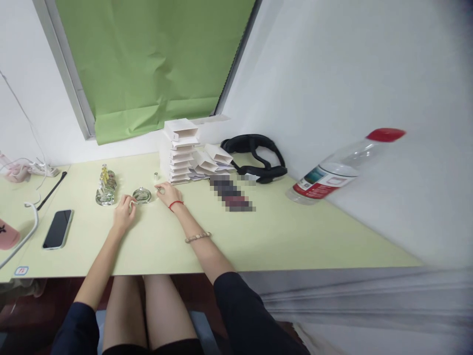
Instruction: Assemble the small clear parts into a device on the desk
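A round clear glass bottle (142, 195) lies on the pale green table between my two hands. My left hand (124, 211) rests just left of it, fingers curled; whether they hold anything is too small to tell. On its other side, my right hand (169, 194) pinches something small at the fingertips, too small to make out. A small silvery cap (155, 176) stands behind, between the glass bottle and the box stack. Several more glass bottles (105, 190), some with yellowish parts, stand in a row beyond my left hand.
White open boxes (183, 153) are stacked near the wall, others leaning beside them. A black head strap (266, 170) and a large red-capped plastic bottle (325, 177) stand right. A phone (58, 229), black stick (51, 191) and white cable (31, 234) lie left.
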The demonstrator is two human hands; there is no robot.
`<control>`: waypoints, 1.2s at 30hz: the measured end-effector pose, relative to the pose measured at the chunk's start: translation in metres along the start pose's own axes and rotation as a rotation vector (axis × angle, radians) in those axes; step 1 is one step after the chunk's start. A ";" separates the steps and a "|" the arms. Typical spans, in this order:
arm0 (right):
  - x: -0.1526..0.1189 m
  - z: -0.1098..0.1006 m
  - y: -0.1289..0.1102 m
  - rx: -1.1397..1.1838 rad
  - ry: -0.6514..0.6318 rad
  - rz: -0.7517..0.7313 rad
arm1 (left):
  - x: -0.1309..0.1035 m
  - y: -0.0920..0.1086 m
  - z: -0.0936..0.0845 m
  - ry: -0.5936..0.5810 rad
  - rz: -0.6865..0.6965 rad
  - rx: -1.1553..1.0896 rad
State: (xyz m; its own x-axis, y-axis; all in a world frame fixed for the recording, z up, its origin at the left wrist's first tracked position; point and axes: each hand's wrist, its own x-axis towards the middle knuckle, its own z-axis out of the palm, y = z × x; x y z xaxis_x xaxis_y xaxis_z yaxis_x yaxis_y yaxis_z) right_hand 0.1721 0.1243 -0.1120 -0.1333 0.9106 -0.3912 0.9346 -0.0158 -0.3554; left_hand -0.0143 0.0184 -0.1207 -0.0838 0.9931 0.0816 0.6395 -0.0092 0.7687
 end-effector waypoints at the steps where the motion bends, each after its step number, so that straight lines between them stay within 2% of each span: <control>1: 0.000 -0.001 -0.001 -0.004 -0.004 -0.001 | 0.000 0.000 0.000 0.001 -0.002 -0.002; 13: -0.003 -0.005 -0.002 -0.071 -0.050 -0.036 | 0.000 0.000 0.000 -0.011 -0.017 -0.009; 17: -0.004 -0.006 -0.004 -0.032 -0.015 -0.046 | 0.000 0.001 0.000 0.007 -0.035 -0.007; 22: -0.006 -0.006 -0.011 0.252 0.158 -0.089 | 0.000 0.001 0.001 -0.099 -0.148 0.043; 25: -0.006 -0.001 -0.016 0.426 0.241 -0.104 | 0.000 0.001 0.000 -0.164 -0.153 0.047; 31: -0.008 0.010 -0.031 0.986 0.141 0.012 | -0.001 0.000 0.001 -0.170 -0.109 -0.034; 36: -0.010 0.005 -0.038 1.176 0.058 0.072 | -0.001 -0.004 0.002 -0.158 -0.069 -0.050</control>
State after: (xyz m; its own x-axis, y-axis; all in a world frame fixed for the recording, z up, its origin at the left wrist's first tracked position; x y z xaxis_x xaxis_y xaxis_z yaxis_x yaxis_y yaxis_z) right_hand 0.1358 0.1133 -0.0989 -0.0486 0.9091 -0.4138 0.0568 -0.4111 -0.9098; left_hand -0.0156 0.0177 -0.1247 -0.0023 0.9975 -0.0704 0.5972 0.0578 0.8000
